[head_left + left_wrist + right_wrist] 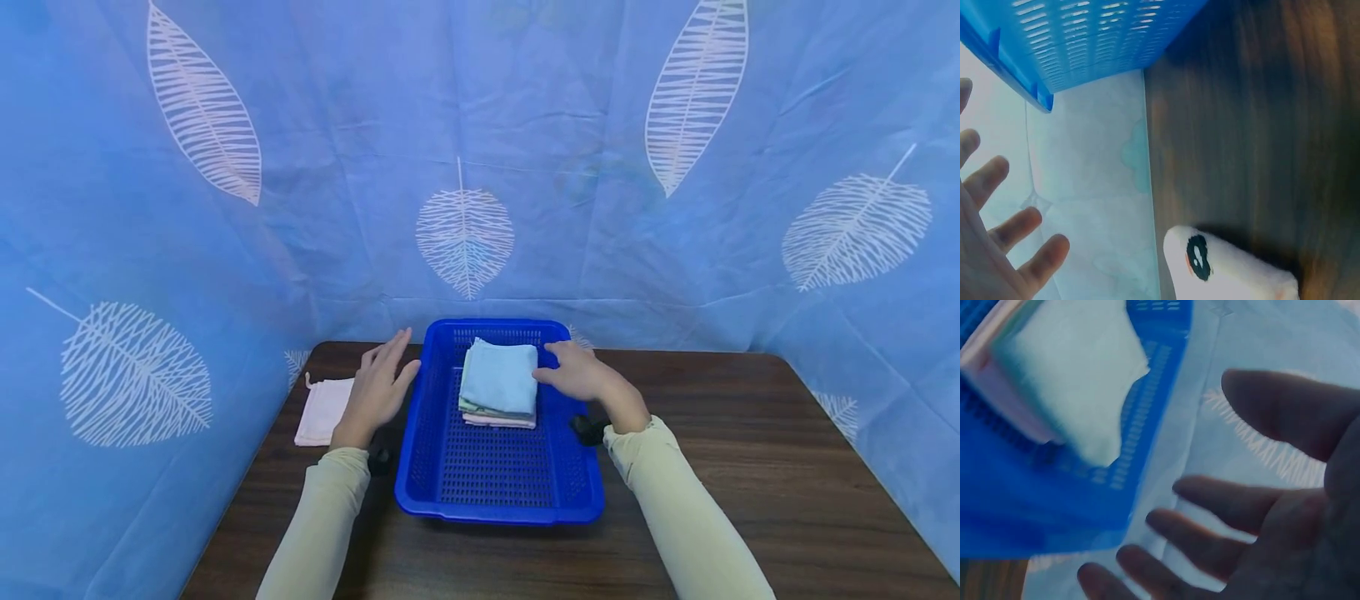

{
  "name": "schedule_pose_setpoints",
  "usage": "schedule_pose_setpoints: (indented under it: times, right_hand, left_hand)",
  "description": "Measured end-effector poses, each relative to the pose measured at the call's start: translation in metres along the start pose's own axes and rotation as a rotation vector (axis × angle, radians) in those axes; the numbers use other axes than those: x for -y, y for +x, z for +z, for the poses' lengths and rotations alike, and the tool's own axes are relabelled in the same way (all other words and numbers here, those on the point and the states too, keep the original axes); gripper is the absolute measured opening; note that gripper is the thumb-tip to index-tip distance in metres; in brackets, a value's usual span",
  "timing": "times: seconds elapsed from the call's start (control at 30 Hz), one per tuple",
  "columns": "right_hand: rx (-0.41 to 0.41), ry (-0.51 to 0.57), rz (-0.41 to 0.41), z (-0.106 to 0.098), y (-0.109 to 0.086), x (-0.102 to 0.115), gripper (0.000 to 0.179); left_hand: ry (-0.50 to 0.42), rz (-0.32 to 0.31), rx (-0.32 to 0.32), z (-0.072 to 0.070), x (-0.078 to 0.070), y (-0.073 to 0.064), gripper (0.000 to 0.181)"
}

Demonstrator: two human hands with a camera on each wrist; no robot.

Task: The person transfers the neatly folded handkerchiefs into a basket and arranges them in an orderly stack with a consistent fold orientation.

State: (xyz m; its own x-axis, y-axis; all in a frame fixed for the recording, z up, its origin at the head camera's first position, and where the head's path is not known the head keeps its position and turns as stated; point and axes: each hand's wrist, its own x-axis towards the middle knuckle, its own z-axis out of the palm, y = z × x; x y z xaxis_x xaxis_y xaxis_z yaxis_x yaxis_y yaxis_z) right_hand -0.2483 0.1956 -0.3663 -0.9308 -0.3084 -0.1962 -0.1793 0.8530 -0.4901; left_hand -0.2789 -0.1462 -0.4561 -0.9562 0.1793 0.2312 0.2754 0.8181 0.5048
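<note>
A blue plastic basket (495, 512) with slotted walls stands on the table. Inside, toward its far end, lies a stack of folded small towels, a light blue towel (501, 377) on top with greenish and pale pink layers (501, 421) beneath. My left hand (378, 387) hovers by the basket's left rim, fingers spread and holding nothing. Over the right rim, beside the stack, is my right hand (581, 372); in the right wrist view its fingers (1216, 544) are loosely bent and apart from the towels. A white towel (322, 414) lies left of my left hand.
The dark wooden table (735, 433) extends on both sides of the basket. A blue curtain (465, 125) with white leaf prints hangs close behind and along the sides. In the left wrist view, the white towel (1229, 272) shows a black eye-like print.
</note>
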Motion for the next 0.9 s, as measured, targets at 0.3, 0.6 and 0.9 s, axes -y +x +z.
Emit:
schedule_pose_setpoints:
  times: [0.3,0.6,0.9]
  right_hand:
    - [-0.001,-0.009,-0.066,0.005,-0.013,-0.035,0.059]
    - [-0.088,0.012,-0.142,0.015,-0.017,-0.062,0.046]
    - [-0.203,0.129,-0.186,0.03,-0.02,-0.086,0.035]
  left_hand:
    - [0.086,-0.009,-0.012,-0.003,0.009,-0.007,0.066]
    - [0.075,-0.07,-0.007,-0.002,0.022,-0.014,0.067]
    - [0.114,-0.197,0.054,0.001,0.031,-0.02,0.076]
